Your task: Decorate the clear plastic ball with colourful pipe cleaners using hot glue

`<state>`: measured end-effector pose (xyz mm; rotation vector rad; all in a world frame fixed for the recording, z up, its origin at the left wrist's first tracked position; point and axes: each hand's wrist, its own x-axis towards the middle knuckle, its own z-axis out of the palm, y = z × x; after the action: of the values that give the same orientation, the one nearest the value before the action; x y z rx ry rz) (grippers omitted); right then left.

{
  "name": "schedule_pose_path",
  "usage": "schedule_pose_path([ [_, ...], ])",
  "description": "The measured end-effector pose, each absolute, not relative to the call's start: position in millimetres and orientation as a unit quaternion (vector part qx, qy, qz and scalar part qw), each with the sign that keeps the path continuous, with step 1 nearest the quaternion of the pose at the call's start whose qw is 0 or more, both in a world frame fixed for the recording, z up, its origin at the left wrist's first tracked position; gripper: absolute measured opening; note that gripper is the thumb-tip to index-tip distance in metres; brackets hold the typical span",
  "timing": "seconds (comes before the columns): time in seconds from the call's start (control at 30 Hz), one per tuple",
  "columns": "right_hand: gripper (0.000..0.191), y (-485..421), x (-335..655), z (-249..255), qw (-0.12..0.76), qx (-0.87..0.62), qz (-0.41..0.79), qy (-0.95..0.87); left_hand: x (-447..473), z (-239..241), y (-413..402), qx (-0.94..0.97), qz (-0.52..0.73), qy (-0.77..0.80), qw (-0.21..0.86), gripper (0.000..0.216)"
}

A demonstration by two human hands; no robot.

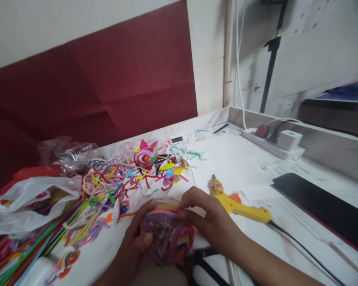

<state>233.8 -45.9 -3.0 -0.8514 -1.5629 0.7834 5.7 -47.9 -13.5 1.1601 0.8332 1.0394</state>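
Both my hands grip a clear ball covered with coils of coloured pipe cleaner (168, 232) near the table's front edge. My left hand (134, 240) cups its left side with the thumb on its front. My right hand (210, 216) lies over its top right, fingers curled and pressing the coiled strips. A yellow glue gun (241, 206) lies on the table just right of my right hand. A finished ball with pink ears and a spiral eye (145, 155) stands further back among loose pieces.
A heap of loose coloured pipe cleaners (107, 180) and long straight ones (32, 246) covers the left. Plastic bags (26, 198) lie at far left. A power strip (274, 145), a small digital clock (176, 139) and a dark flat slab (325, 208) sit to the right.
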Motion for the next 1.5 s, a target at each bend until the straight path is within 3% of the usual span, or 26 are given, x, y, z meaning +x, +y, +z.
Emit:
schedule_pose_path([
  [0.2,0.015,-49.3,235.6,2.3,0.549,-0.370,0.360,-0.657,3.6,-14.9,-49.7,0.510,0.458,0.382,0.620,0.052],
  [0.37,0.019,-56.7,234.6,11.8,0.514,-0.383,0.307,-0.704,0.9,-17.4,-50.9,0.536,0.454,0.388,0.597,0.054],
  [0.53,0.006,-62.2,228.6,19.4,0.468,-0.421,0.277,-0.726,-0.4,-20.3,-50.3,0.557,0.440,0.389,0.588,0.054],
  [0.63,0.011,-63.6,225.3,23.4,0.454,-0.438,0.268,-0.728,3.8,-16.4,-51.0,0.566,0.448,0.377,0.581,0.051],
  [0.9,0.013,-66.6,220.3,30.9,0.452,-0.463,0.300,-0.701,11.2,-10.2,-53.1,0.574,0.461,0.347,0.582,0.046],
  [1.5,0.012,-64.0,219.8,31.6,0.426,-0.447,0.165,-0.769,13.3,-19.9,-45.3,0.611,0.485,0.312,0.541,0.046],
])
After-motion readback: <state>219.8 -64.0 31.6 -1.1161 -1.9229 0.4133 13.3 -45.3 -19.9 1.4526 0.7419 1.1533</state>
